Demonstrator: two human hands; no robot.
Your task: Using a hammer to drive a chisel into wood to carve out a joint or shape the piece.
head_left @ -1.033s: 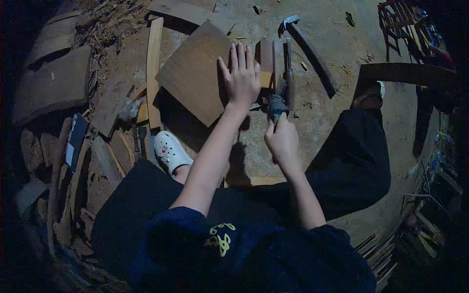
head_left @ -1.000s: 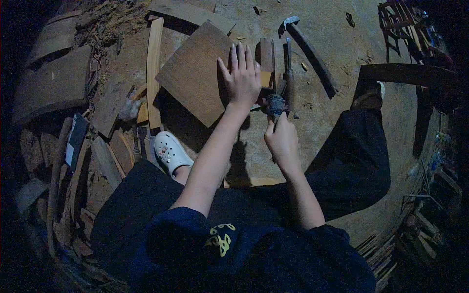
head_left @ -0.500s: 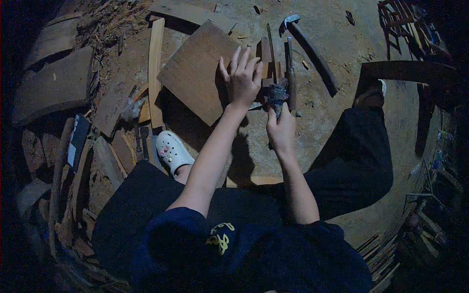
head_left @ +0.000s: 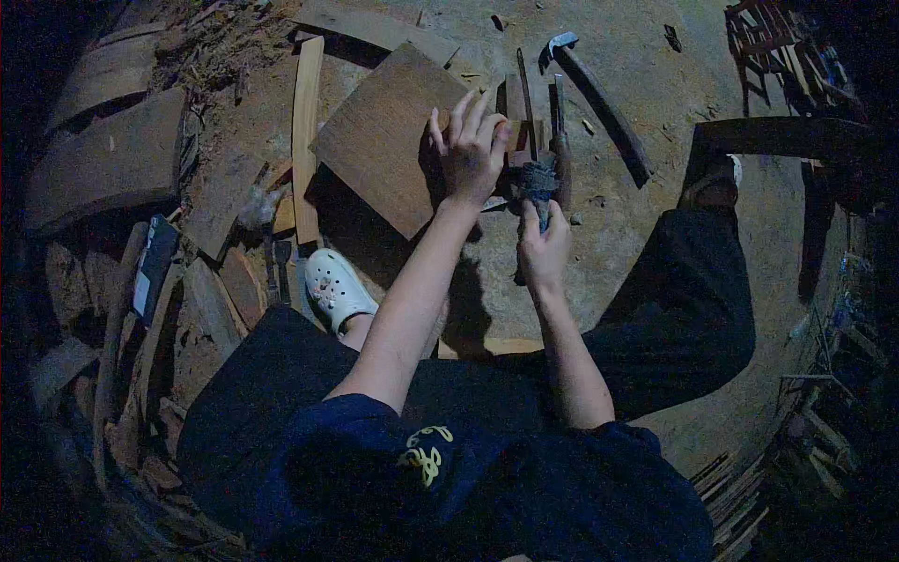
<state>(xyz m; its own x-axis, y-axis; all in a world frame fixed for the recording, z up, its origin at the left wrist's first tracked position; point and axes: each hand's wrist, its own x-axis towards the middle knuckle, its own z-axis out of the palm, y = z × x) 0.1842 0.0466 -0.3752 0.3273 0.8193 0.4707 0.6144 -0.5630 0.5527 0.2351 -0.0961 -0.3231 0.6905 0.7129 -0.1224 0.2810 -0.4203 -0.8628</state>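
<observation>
My right hand (head_left: 545,244) is closed round the wrapped, dark handle of a long narrow tool that looks like a file (head_left: 528,108). Its thin metal blade points away from me, beside small wood blocks (head_left: 514,101). My left hand (head_left: 471,150) has its fingers apart over the right corner of a square brown wooden board (head_left: 393,131); whether they press on it or on a block beside it I cannot tell. Just right of the file lies a chisel (head_left: 560,150) with a wooden handle. Farther right is a hammer (head_left: 599,108) with a curved metal head.
A pale wood strip (head_left: 306,140) runs left of the board, with another plank (head_left: 375,33) behind. Wood offcuts (head_left: 112,150) crowd the left side. A dark-bladed tool (head_left: 153,272) lies among them. My white clog (head_left: 337,288) is near the board; a dark wooden piece (head_left: 777,139) is at right.
The whole view has shifted slightly. My left fingers have changed their spread a little above the board's corner. The right hand keeps its grip on the file-like tool.
</observation>
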